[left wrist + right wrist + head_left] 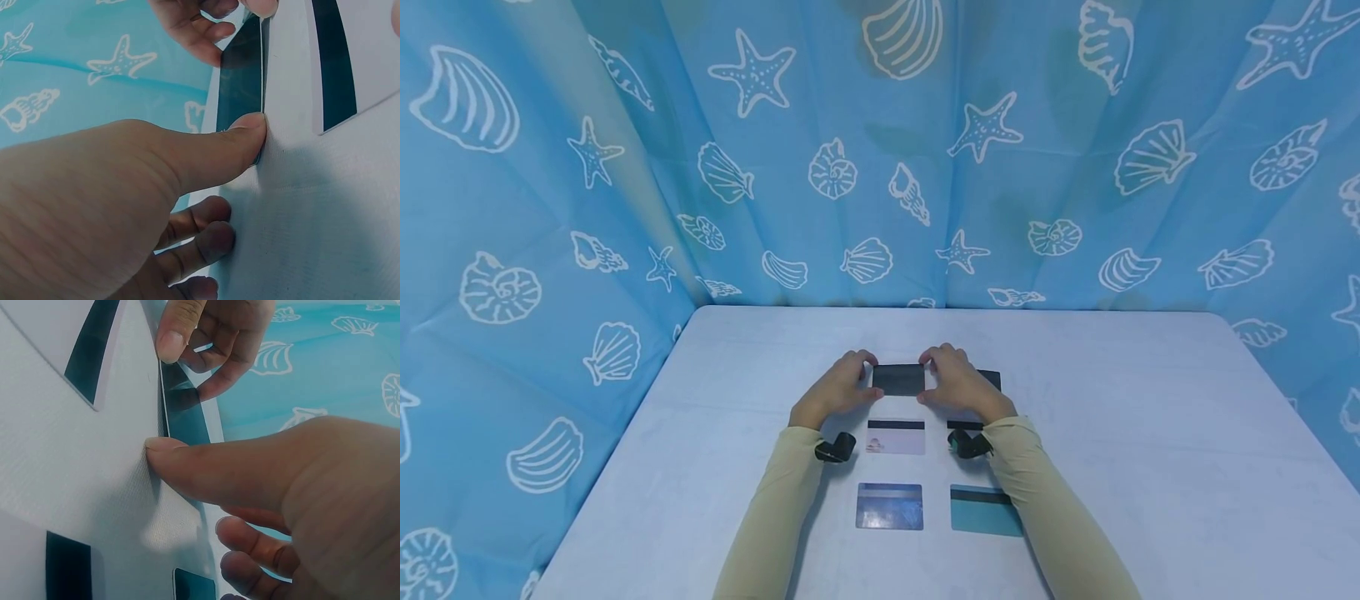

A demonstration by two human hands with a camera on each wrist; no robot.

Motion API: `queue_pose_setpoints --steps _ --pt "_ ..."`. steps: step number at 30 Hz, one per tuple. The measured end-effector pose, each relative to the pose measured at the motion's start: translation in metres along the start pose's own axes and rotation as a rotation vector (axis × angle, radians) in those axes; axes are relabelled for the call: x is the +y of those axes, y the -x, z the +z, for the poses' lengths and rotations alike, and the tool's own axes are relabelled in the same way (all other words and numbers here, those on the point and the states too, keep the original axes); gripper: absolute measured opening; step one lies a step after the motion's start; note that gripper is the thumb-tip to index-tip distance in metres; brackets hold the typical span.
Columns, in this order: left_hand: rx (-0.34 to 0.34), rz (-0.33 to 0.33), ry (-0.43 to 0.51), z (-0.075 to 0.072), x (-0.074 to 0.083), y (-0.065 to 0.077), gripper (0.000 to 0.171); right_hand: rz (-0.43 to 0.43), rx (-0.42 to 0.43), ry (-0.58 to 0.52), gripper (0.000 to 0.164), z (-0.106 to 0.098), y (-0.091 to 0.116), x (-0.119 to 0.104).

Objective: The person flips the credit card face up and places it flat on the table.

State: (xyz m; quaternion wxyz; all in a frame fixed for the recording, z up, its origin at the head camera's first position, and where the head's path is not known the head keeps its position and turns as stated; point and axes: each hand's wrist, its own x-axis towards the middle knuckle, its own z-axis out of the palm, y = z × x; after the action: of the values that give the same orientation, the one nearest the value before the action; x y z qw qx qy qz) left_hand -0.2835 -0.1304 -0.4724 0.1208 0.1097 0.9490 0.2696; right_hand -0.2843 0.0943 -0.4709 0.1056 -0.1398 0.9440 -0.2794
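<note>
A dark, blank-faced card [898,380] is held between both hands near the far side of the white table. My left hand [842,388] pinches its left end, thumb at the near edge and fingertip at the far edge. At the right end my right hand [961,383] does the same. In the left wrist view the left thumb [234,147] presses the near edge of the card [242,81]. The right wrist view has the right thumb [187,459] at the near corner of the card [182,403]. Another dark card [991,379] is partly hidden behind my right hand.
Nearer on the table [647,508] lie a pale pink card [896,442] with a black stripe, a blue card [889,510] and a teal card [985,515]. The right wrist partly covers another striped card [964,425]. A blue shell-print curtain [820,225] hangs behind the table.
</note>
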Motion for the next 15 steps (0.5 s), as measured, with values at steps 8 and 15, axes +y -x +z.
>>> queue_pose_setpoints --steps 8,15 --pt "-0.001 -0.011 -0.001 0.0001 0.0001 -0.0015 0.054 0.005 0.002 -0.006 0.061 -0.0014 -0.0009 0.0001" --pt "-0.008 -0.023 -0.010 0.0016 -0.0012 -0.0030 0.057 0.002 0.004 -0.001 0.062 -0.0036 -0.0006 -0.0004"
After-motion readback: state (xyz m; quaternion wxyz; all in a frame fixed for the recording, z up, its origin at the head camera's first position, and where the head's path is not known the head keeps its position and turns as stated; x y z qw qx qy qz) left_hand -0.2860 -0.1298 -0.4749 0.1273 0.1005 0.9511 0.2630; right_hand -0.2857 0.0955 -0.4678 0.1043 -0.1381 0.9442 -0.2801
